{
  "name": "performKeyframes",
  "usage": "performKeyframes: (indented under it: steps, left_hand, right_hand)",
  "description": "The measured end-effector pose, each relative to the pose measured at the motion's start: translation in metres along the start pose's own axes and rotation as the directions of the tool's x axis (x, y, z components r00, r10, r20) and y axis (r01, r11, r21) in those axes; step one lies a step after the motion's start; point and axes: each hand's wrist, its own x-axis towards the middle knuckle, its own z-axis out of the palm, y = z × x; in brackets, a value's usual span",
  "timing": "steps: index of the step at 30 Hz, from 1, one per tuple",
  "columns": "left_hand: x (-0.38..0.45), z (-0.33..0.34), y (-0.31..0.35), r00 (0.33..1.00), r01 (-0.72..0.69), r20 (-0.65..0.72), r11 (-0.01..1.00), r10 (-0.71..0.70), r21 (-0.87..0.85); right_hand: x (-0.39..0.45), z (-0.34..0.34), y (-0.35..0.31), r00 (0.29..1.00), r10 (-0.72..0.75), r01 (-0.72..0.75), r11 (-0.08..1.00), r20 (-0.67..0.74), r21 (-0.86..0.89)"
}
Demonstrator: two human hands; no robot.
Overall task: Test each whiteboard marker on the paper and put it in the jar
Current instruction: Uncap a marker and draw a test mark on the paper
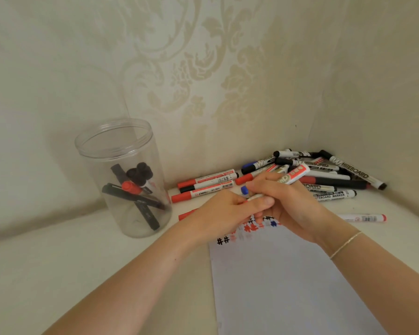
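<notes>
Marker [292, 176]: white barrel, red label, slanting above paper [276, 274], gripped in curled right hand [288, 201]. Left hand [218, 211] pinches its blue-capped lower end. Jar [121, 177]: clear plastic cylinder, upright at left, holding several markers. Loose marker pile [324, 170] in wall corner.

Walls: cream damask-patterned wallpaper [203, 76], meeting in a corner at right.
Surface: off-white matte tabletop [58, 262], abutting both walls.
Light: soft, even.
</notes>
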Motion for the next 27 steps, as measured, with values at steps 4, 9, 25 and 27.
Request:
performKeyframes:
  steps: [4,9,25,27]
  left_hand:
    - [-0.002,-0.008,-0.013,0.995,0.026,-0.098,0.974,-0.004,0.227]
    - [-0.016,-0.012,-0.029,0.996,-0.011,-0.072,0.900,0.047,0.437]
    - [-0.020,-0.008,-0.039,0.999,-0.011,-0.028,0.758,0.039,0.652]
    - [-0.020,-0.008,-0.039,0.999,-0.009,-0.027,0.760,0.035,0.650]
  right_hand:
    - [0.000,-0.012,0.004,0.991,0.037,-0.032,0.999,-0.127,0.036]
    - [-0.005,-0.017,0.018,0.962,0.112,-0.120,0.993,-0.249,-0.017]
    - [-0.009,0.004,0.041,0.867,-0.133,-0.101,0.896,-0.479,-0.432]
    - [-0.009,0.004,0.041,0.869,-0.136,-0.098,0.895,-0.476,-0.436]
